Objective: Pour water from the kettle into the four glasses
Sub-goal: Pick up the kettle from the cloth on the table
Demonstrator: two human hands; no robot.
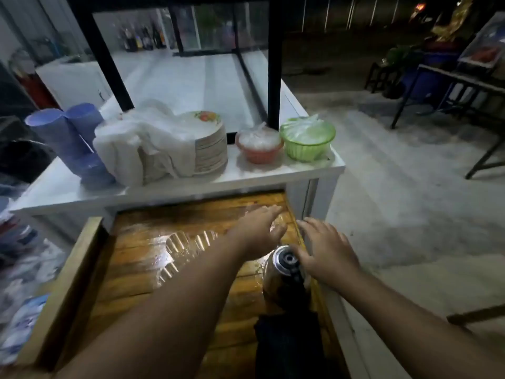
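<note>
A metal kettle (281, 272) with a black lid knob stands at the right edge of the wet wooden counter (136, 291). Clear ribbed glasses, blurred, stand on the wood: two side by side (177, 242) (206, 237), one nearer me (167, 271), and another (279, 218) partly hidden under my left hand. My left hand (258, 232) reaches over the counter past the kettle, fingers apart and empty. My right hand (326, 248) hovers just right of the kettle's lid with fingers spread; its thumb is close to the knob.
A white shelf (246, 173) behind the counter carries blue cups (62, 138), a plate stack (210, 149) under plastic bags, an orange bowl (259, 149) and a green bowl (307, 140). A dark object (287, 346) lies near the kettle. Concrete floor lies to the right.
</note>
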